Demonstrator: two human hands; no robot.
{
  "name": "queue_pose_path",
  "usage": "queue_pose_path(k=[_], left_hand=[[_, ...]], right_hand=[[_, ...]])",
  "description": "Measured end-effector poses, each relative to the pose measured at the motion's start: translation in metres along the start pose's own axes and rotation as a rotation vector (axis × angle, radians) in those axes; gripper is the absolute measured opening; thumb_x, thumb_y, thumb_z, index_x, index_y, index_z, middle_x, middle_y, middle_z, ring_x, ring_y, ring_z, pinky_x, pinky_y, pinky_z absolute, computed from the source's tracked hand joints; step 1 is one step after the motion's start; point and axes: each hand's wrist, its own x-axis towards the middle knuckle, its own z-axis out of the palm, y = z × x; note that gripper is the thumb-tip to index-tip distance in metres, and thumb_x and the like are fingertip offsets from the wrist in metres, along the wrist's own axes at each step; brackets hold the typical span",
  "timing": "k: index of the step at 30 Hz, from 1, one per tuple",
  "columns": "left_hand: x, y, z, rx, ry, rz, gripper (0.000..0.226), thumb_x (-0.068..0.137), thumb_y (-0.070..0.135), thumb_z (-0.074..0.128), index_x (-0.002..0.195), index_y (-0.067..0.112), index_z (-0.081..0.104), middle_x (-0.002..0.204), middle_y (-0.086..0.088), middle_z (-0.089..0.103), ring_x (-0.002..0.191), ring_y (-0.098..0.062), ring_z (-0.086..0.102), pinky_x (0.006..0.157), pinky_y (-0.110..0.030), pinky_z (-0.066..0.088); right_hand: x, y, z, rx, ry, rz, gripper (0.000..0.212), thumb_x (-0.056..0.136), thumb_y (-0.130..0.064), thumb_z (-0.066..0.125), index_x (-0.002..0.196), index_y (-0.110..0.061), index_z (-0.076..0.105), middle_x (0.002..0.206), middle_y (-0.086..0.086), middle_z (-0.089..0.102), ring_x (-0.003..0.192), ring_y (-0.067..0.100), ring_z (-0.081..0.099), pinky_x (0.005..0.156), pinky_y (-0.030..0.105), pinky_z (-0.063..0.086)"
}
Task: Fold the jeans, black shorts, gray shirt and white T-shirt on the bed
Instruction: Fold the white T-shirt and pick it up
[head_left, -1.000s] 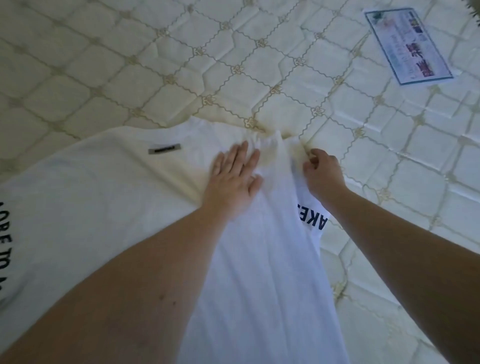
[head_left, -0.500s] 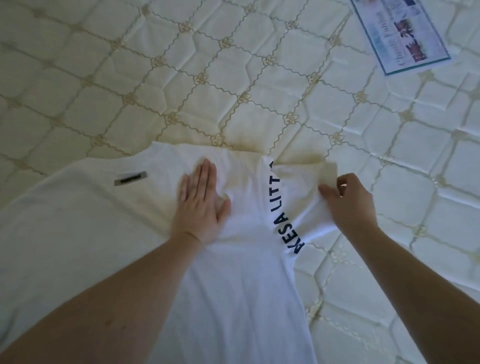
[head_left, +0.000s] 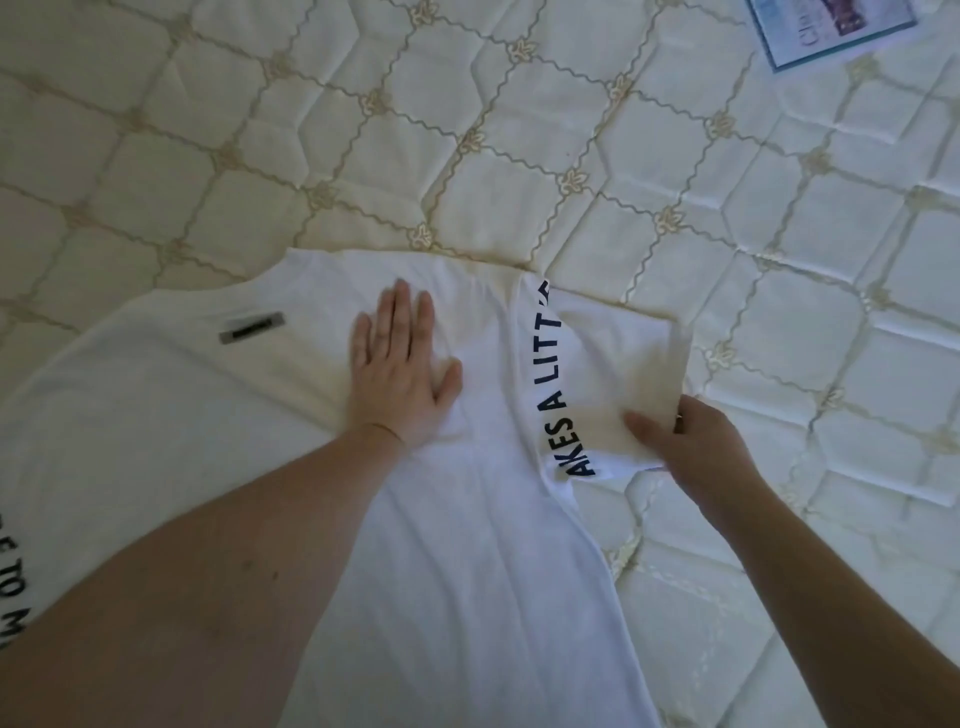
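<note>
My bed (head_left: 519, 119), a cream quilted mattress with wavy gold stitching, carries the white T-shirt (head_left: 467, 571) spread flat, and a printed leaflet (head_left: 826, 26) sits at the far right corner.

A big cream-white quilted mattress (head_left: 519, 130) on the bed fills almost the whole view, with no walls, floor or windows showing. Wavy tan stitched lines cross it to make diamond shapes, and a small tan flower (head_left: 573, 182) sits where the lines meet. A shiny printed paper label with a blue edge (head_left: 831, 26) lies flat on the mattress at the top right corner, partly cut off by the edge of the view, and soft daylight makes the right side look brighter and a bit glossy.
</note>
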Motion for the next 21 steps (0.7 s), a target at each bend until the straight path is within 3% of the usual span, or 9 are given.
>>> queue_pose_path(k=[3,5,8,11,14,16,18,21], left_hand=[[0.000,0.001,0.000,-0.001,-0.014,0.013,0.077,0.090,0.056,0.027,0.156,0.023,0.003,0.163,-0.016,-0.001,0.151,-0.028,-0.001,0.120,-0.052,0.007],[0.000,0.002,0.000,0.015,-0.021,0.021,0.074,0.090,0.057,0.025,0.154,0.035,-0.003,0.163,-0.018,-0.004,0.151,-0.030,-0.003,0.120,-0.053,0.006],[0.001,0.002,-0.001,0.020,-0.027,0.016,0.073,0.089,0.059,0.024,0.153,0.040,-0.005,0.162,-0.018,-0.006,0.150,-0.030,-0.006,0.120,-0.052,0.003],[0.000,0.002,0.001,0.024,-0.004,0.013,0.072,0.089,0.060,0.023,0.153,0.040,-0.003,0.162,-0.017,-0.006,0.150,-0.029,-0.006,0.120,-0.052,0.003],[0.001,0.001,0.003,0.020,0.012,0.015,0.071,0.089,0.060,0.024,0.154,0.040,0.001,0.163,-0.017,-0.004,0.151,-0.029,-0.005,0.120,-0.052,0.004],[0.001,0.001,0.002,0.021,0.007,0.017,0.071,0.089,0.060,0.024,0.154,0.041,0.001,0.163,-0.016,-0.005,0.151,-0.029,-0.004,0.120,-0.052,0.005],[0.000,0.001,0.001,0.014,0.001,0.025,0.071,0.089,0.059,0.024,0.154,0.040,0.001,0.163,-0.016,-0.004,0.151,-0.028,-0.004,0.120,-0.052,0.005],[0.000,0.001,0.000,-0.019,0.014,0.018,0.077,0.089,0.057,0.025,0.156,0.027,0.002,0.163,-0.014,0.000,0.151,-0.025,0.000,0.120,-0.050,0.005]], right_hand=[[-0.017,0.016,0.005,0.075,0.113,0.037,0.014,0.089,-0.038,0.066,0.097,-0.026,0.066,0.069,-0.010,0.073,0.055,0.012,0.068,0.059,0.033,0.055],[-0.025,0.024,0.011,-0.095,0.102,0.075,0.018,0.091,-0.040,0.061,0.093,-0.022,0.064,0.061,-0.006,0.070,0.050,0.010,0.063,0.057,0.031,0.051],[-0.030,0.024,0.010,-0.453,0.170,0.146,0.035,0.086,-0.057,0.059,0.087,-0.023,0.054,0.069,-0.005,0.063,0.064,0.017,0.059,0.058,0.031,0.044],[-0.029,0.010,-0.002,-0.735,0.132,0.216,0.060,0.078,-0.064,0.066,0.106,-0.016,0.046,0.096,0.005,0.057,0.091,0.032,0.061,0.073,0.038,0.047],[-0.020,-0.015,-0.008,-0.875,0.229,0.031,0.075,0.077,-0.055,0.073,0.130,-0.012,0.041,0.120,0.016,0.052,0.113,0.039,0.053,0.092,0.049,0.044],[-0.010,-0.041,0.000,-0.646,0.301,-0.244,0.067,0.087,-0.049,0.065,0.139,-0.015,0.039,0.131,0.015,0.052,0.120,0.037,0.048,0.099,0.049,0.039],[0.008,-0.067,0.021,-0.452,0.208,-0.430,0.057,0.095,-0.044,0.054,0.144,-0.019,0.038,0.137,0.009,0.051,0.127,0.032,0.044,0.105,0.046,0.033],[0.035,-0.091,0.049,-0.560,0.034,-0.451,0.061,0.095,-0.050,0.051,0.147,-0.021,0.035,0.143,0.006,0.045,0.133,0.030,0.038,0.109,0.044,0.028]])
